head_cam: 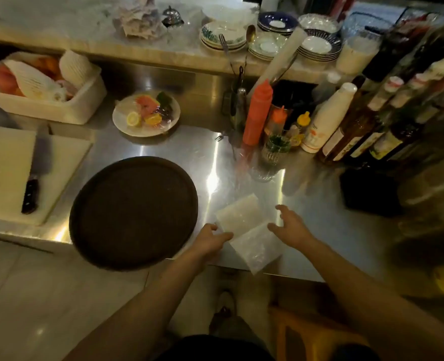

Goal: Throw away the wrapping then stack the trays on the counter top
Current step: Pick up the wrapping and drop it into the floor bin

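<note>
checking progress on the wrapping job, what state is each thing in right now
round tray: flat, overhanging the counter edge
clear wrapping: on the counter, between the hands
left hand: open, touching the wrapping
right hand: open, fingers spread
knife: flat on the cutting board

Items on the steel counter (179,149): one round dark tray (133,213); two pale wrapped packs (247,230) near the front edge; one knife (34,175) on one cutting board (4,175) at left; one fruit plate (146,115); two orange squeeze bottles (258,113); one white bottle (327,118). Four saucer stacks (267,35) on the far ledge.
</note>
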